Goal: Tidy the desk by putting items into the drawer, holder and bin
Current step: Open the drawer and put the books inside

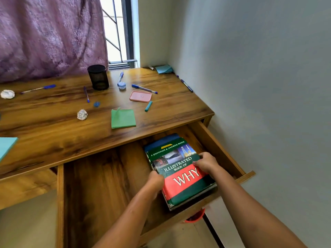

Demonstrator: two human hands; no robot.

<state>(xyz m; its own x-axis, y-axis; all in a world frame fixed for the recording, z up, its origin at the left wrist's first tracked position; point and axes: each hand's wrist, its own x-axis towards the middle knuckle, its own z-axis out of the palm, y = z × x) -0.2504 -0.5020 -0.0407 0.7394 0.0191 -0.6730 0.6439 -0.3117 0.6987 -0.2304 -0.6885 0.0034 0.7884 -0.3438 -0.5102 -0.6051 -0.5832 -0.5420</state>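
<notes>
The wooden drawer (100, 185) stands pulled out under the desk. In its right half lies a green and red book (180, 178) titled "Illustrated Book of Why", on top of a blue book (161, 140). My left hand (155, 182) grips the top book's left edge and my right hand (206, 162) holds its right edge. On the desk top are a black mesh holder (98, 76), several blue pens (144, 88), two crumpled paper balls (82, 114), green sticky notes (123, 119) and a pink lid (140, 96).
A red bin (196, 216) shows partly below the drawer's front right corner. Blue sticky notes (163, 68) lie at the desk's far right corner, a teal pad (6, 146) at the left edge. The wall is close on the right; a purple curtain hangs behind.
</notes>
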